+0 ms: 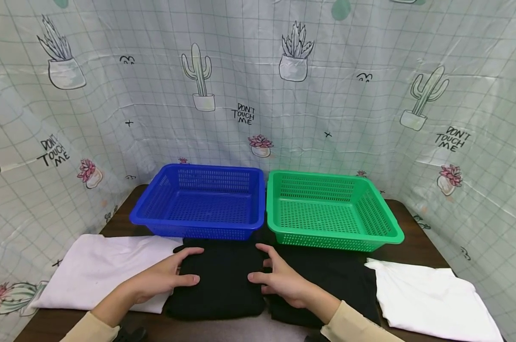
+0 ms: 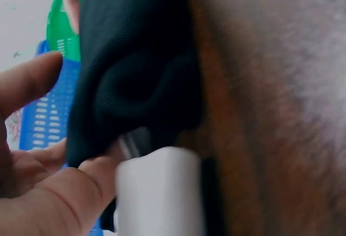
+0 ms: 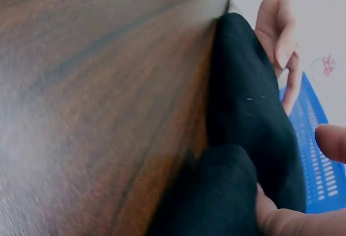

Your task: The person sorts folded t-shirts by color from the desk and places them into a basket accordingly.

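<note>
A folded black cloth (image 1: 221, 289) lies on the table between the two hands. My left hand (image 1: 157, 280) is at its left side, thumb and a finger spread over its edge. In the left wrist view other fingers (image 2: 81, 184) touch the cloth's side, partly hidden by it. My right hand (image 1: 283, 280) is at the right side, spread in the same way. Its lower fingers reach into the gap beside a second folded black cloth (image 1: 326, 282). Neither hand visibly squeezes the cloth, which lies flat.
Behind the cloths stand a blue basket (image 1: 198, 232) and, to its right, a green basket (image 1: 326, 240), with nothing inside either. A pale folded cloth (image 1: 108, 266) lies at the left, a white one (image 1: 433, 297) at the right. A printed curtain (image 1: 258, 133) surrounds the dark wooden table (image 1: 416, 237).
</note>
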Motion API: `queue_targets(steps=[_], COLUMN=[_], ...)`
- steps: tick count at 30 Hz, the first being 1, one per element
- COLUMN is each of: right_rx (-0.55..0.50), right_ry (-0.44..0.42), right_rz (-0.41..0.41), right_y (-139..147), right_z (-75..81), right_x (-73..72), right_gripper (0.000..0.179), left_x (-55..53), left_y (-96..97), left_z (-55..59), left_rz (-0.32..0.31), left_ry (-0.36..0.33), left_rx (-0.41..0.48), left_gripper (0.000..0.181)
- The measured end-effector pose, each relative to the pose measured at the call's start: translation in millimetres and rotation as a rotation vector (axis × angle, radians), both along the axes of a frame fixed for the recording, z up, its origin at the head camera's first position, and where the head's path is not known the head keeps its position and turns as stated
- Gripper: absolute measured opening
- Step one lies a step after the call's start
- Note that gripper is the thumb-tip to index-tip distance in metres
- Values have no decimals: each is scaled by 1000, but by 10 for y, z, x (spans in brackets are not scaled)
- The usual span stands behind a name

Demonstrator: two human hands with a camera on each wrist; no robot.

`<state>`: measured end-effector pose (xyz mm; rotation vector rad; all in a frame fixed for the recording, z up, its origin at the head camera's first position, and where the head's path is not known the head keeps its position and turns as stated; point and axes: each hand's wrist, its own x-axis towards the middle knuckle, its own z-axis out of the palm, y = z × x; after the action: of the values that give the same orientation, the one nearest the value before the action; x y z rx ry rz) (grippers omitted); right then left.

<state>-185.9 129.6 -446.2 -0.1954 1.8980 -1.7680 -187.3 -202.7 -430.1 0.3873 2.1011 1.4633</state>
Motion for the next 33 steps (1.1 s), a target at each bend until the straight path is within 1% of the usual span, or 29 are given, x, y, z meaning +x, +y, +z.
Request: queue_targets(steps=[3, 5, 7, 9, 13, 16, 18, 21, 24, 27, 29, 33], right_rx=[-34, -67, -87, -79, -38, -41, -58, -90, -121, -126, -131, -151], right_ry=[9, 6, 4, 16, 40, 38, 31, 25, 22, 33, 43, 59], right_rz=[3, 3, -8, -29, -68, -71, -64, -50, -41, -35, -31, -16], right_y=[-52, -92, -130, -155, -165, -159, -155, -138, -124, -125, -136, -161], right_z=[-31, -50, -68, -84, -97, -90, -71, 5, 116, 235, 313, 501], right_x=[-3, 0, 6, 13, 28, 42, 61, 93, 121, 141, 155, 170], right_gripper=[88, 87, 86, 86, 86, 86, 86, 85, 84, 84, 83, 83], left_x=[-1, 8, 15, 18, 9, 14, 34, 77, 115, 140, 153, 167], left_y=[22, 42, 66, 92, 130, 136, 130, 112, 99, 83, 60, -3], left_z=[-61, -85, -102, -112, -129, -128, -109, -35, 80, 206, 291, 489], left_rz=[11, 31, 48, 61, 67, 69, 71, 65, 70, 84, 90, 82], left_ry=[3, 26, 34, 34, -4, -38, -54, -54, -8, 52, 72, 101], left_rx=[45, 37, 32, 35, 92, 142, 170, 192, 159, 98, 77, 68], left_gripper=[81, 80, 79, 78, 78, 78, 79, 79, 78, 77, 77, 75])
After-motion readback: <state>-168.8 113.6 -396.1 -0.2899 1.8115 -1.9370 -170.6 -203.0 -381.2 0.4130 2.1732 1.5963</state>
